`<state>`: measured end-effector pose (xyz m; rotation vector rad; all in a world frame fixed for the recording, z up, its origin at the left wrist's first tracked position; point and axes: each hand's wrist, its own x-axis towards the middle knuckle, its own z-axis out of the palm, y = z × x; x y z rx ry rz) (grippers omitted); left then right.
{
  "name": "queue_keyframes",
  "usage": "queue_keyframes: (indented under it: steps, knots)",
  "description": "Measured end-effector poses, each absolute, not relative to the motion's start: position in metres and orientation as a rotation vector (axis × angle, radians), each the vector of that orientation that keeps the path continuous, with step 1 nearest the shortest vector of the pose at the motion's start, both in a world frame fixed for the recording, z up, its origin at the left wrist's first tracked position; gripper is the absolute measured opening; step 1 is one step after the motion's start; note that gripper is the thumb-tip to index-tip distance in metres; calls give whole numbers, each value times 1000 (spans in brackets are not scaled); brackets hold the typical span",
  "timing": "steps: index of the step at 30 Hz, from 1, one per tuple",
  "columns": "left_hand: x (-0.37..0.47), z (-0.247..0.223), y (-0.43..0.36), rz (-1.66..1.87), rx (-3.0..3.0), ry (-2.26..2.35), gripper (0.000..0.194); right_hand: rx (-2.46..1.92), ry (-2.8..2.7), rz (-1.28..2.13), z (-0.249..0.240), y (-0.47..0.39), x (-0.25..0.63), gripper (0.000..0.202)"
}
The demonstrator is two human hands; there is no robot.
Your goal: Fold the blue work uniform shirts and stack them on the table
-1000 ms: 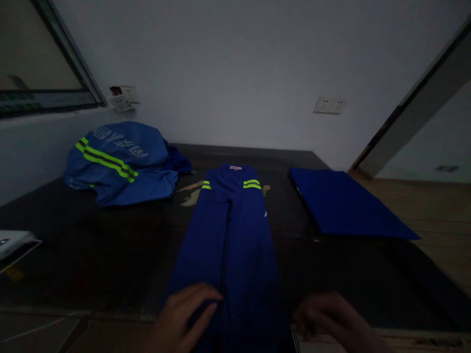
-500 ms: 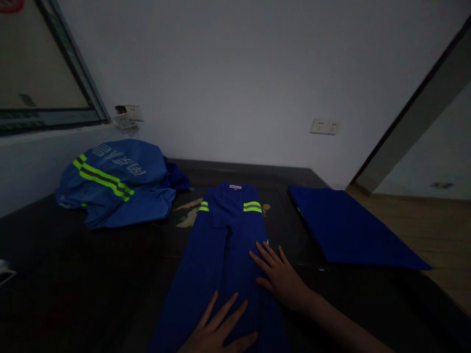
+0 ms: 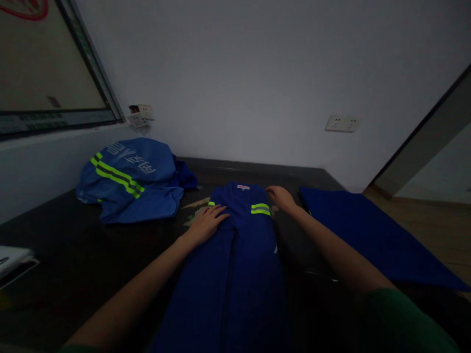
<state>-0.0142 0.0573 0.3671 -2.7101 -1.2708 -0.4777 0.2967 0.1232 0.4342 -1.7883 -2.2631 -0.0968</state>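
A dark blue work garment lies stretched lengthwise in front of me, with a small label at its far end. Yellow-green reflective bands mark both sides near that end, and a dark line runs down its middle. My left hand rests on its upper left part, fingers outstretched and partly over the left band. At the far right corner is my right hand, its fingers bent together on the cloth's edge. The thumb is mostly hidden from view.
To the left, a crumpled lighter blue jacket with reflective stripes lies on the dark table. A folded blue cloth lies on the right. A white object is at the left edge. Behind is a wall with sockets.
Both hands have moved away from me along the garment, from its middle to its far end. The right hand has gone from spread flat to bent at the corner. The view has shifted slightly.
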Motion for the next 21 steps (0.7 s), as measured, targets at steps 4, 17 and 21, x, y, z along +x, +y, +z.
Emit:
queue_keyframes:
  steps: [4,17,21]
  knots:
    - [-14,354,80,-501,-2720,-1151,47,-1842,-2267,-112,427,167,290,38]
    - [-18,367,64,-503,-2841,-990,28,-1805,-2377,-345,392,212,283,35]
    - [-20,364,62,-491,-2886,-1038,30,-1746,-2391,-448,385,211,281,35]
